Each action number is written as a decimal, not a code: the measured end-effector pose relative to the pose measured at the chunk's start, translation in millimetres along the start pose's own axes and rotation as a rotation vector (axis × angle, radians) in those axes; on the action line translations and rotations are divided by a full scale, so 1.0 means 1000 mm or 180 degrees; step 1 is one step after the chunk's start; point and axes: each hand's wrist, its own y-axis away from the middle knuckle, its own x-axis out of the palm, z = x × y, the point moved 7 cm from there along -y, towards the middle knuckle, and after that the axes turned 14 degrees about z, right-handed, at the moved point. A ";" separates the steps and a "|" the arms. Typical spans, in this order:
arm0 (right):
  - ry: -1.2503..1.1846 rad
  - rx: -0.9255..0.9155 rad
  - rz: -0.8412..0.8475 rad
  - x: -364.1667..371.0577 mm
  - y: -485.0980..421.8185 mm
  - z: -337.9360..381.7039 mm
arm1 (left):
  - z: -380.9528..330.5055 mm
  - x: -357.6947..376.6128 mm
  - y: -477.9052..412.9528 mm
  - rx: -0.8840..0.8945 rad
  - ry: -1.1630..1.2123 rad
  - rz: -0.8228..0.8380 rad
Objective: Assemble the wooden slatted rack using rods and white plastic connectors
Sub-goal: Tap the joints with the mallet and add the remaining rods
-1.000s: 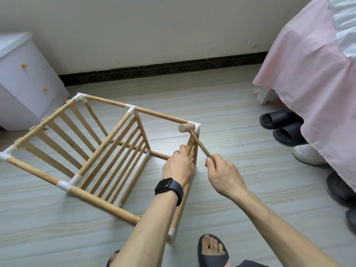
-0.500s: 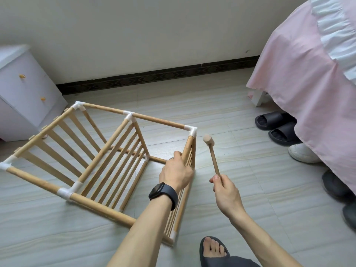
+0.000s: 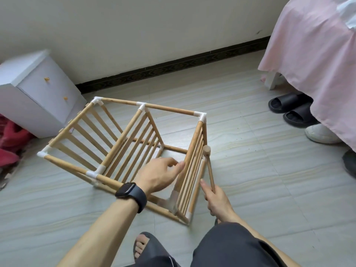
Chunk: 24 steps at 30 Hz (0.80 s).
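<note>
The wooden slatted rack (image 3: 123, 135) lies on its side on the tiled floor, its rods joined by white plastic connectors such as the far right corner connector (image 3: 201, 116). My left hand (image 3: 160, 173), a black watch on its wrist, rests its fingertips against the top rod of the nearest slatted panel (image 3: 190, 162). My right hand (image 3: 216, 197) grips the handle of a small wooden mallet (image 3: 209, 164), whose head points up just right of that panel.
A white bedside cabinet (image 3: 36, 97) stands at the left with red cloth (image 3: 11, 139) beside it. A pink bed skirt (image 3: 316, 60) hangs at the right above black slippers (image 3: 290, 108) and a white shoe (image 3: 319, 132). My sandalled foot (image 3: 143, 245) is near the rack.
The mallet swung off the corner connector and dropped down beside the near panel. My left hand loosened from gripping the rod to touching it with its fingertips. The camera view tilted.
</note>
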 end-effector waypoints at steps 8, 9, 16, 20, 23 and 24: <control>-0.0393 -0.0555 0.0250 0.036 0.011 0.069 | 0.133 -0.064 0.033 -0.1792 -0.0053 -0.0843; -0.0290 -0.0563 0.0170 0.037 0.012 0.072 | 0.143 -0.063 0.034 -0.1837 0.0026 -0.0867; -0.0244 -0.0784 -0.0164 0.021 0.014 0.081 | 0.149 -0.077 0.032 -0.1735 0.0164 -0.1418; -0.0711 -0.0841 -0.0150 -0.004 -0.010 0.081 | 0.110 -0.102 0.024 -0.1433 -0.0163 -0.1927; -0.1005 -0.0918 -0.0147 -0.023 -0.035 0.073 | 0.071 -0.127 0.014 -0.1125 -0.0525 -0.2211; -0.0995 -0.0895 -0.0232 -0.029 -0.044 0.068 | 0.057 -0.133 0.011 -0.1022 -0.0701 -0.2254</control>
